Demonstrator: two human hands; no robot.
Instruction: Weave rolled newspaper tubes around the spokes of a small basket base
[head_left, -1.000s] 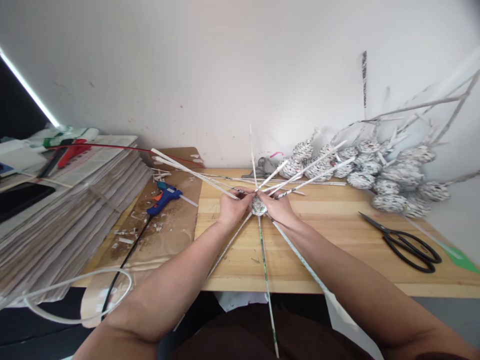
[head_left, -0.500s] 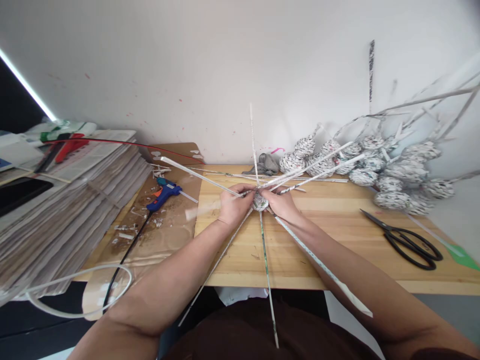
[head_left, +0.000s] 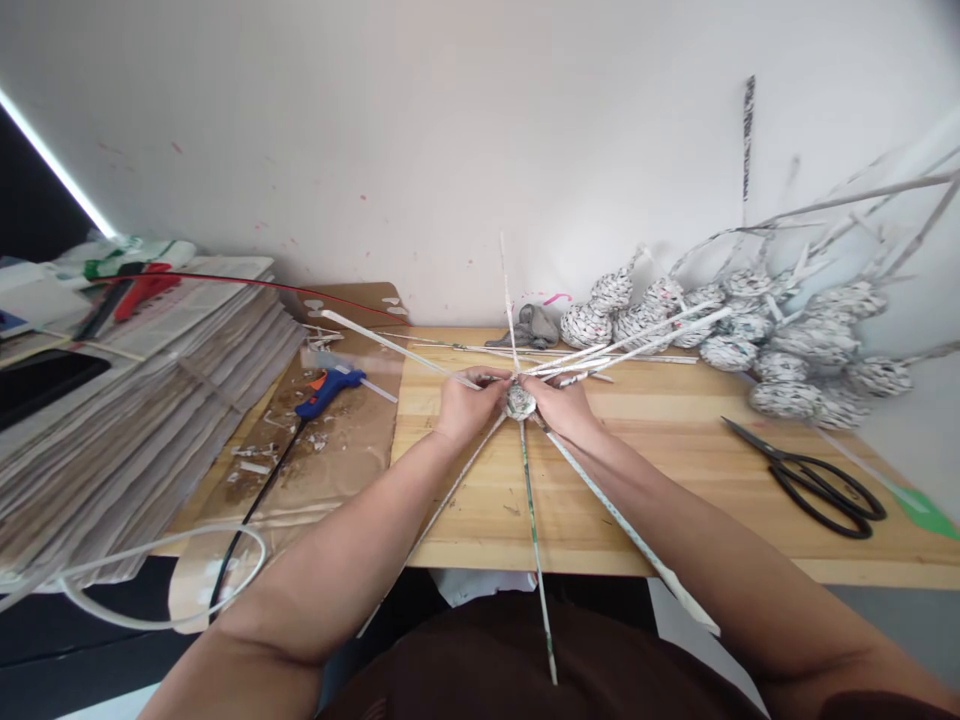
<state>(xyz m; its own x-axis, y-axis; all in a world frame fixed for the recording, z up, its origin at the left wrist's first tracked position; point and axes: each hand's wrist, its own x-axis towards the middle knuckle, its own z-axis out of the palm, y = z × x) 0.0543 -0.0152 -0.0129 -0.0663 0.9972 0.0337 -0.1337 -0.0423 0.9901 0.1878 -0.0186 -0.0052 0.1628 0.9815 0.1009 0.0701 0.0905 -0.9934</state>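
A small round woven paper piece (head_left: 520,402) is held over the table, with several long rolled-paper strips radiating from it. My left hand (head_left: 470,405) pinches its left edge, fingers closed at the base of the strips. From the other side my right hand (head_left: 564,402) grips the upper right edge, thumb near the centre. One greenish strip (head_left: 533,520) points down toward my body, and a thin one (head_left: 506,290) stands up toward the wall. A wider strip (head_left: 622,520) runs down over my right forearm. The fingertips behind the piece are partly hidden.
Black scissors (head_left: 817,485) lie at the right. Woven paper gourd shapes (head_left: 802,345) crowd the back right beside grey cloth (head_left: 532,328). A blue glue gun (head_left: 328,392) rests on cardboard (head_left: 352,440) at left, near a tall paper stack (head_left: 202,400).
The upright strip has sunk slightly, and the wide strip's end over my right forearm has shifted left. A blurred strip end left of my left hand now shows near the glue gun. Both hands keep their grip.
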